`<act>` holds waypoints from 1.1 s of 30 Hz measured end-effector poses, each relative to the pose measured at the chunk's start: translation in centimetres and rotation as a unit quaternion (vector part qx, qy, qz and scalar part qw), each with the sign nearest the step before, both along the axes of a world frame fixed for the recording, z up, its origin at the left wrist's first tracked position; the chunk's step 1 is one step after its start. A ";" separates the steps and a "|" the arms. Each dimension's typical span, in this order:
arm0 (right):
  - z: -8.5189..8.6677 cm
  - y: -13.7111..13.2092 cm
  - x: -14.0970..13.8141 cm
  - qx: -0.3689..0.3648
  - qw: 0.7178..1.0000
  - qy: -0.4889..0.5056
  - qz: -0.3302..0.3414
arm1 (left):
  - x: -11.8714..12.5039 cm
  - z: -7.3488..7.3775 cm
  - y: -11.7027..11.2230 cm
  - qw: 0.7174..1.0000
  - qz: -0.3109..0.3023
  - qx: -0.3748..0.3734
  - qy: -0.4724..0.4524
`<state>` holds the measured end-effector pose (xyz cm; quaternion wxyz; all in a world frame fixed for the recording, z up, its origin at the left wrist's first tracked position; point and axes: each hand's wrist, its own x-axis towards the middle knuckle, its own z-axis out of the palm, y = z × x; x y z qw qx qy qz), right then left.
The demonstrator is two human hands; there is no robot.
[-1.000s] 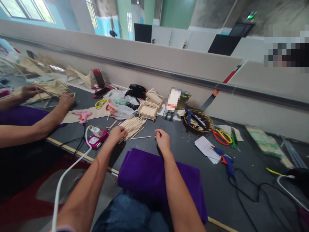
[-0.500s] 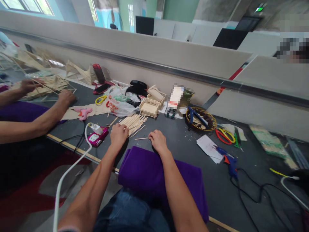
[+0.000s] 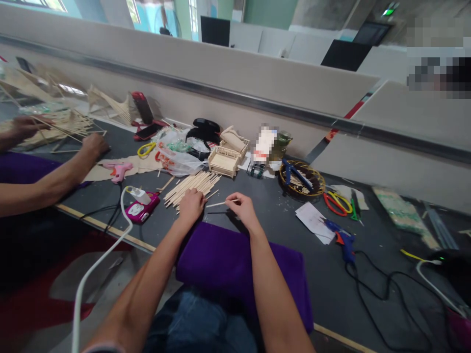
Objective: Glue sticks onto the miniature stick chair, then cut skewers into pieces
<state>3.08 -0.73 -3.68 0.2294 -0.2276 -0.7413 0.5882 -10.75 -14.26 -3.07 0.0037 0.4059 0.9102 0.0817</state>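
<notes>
In my right hand a thin wooden stick is pinched between thumb and fingertips. It points left, just above the dark table, and casts a shadow below. My left hand rests at the near right edge of a pile of wooden sticks. Its fingers are curled together, and what they hold, if anything, is hidden. One loose stick lies by its fingertips. Under my forearms is a folded purple cloth. Beyond the pile stands a small wooden stick-built model.
Left are a magenta power strip with a white cable, a pink glue gun, and a co-worker's hands among sticks. Right are a wicker basket, paper, coloured-handled scissors and a blue glue gun with a trailing black cord.
My right hand has lifted the stick's end slightly off the table. My left hand has moved right along the pile, closer to the right hand. The view has shifted a little.
</notes>
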 end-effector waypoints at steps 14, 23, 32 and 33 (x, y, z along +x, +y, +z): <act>0.6 0.1 0.1 -0.120 0.992 0.015 -0.020 | 2.5 -0.2 0.4 0.963 -0.055 0.208 -0.163; -1.1 0.1 -0.6 -0.164 0.981 0.012 -0.107 | 6.1 -1.1 2.5 0.939 -0.107 0.236 -0.228; 0.3 0.6 0.1 -0.167 0.984 0.048 -0.027 | 6.3 -1.8 4.1 0.888 -0.061 0.327 -0.316; 0.7 0.6 0.2 -0.159 0.986 0.055 -0.019 | 6.5 -1.5 4.3 0.887 -0.067 0.333 -0.312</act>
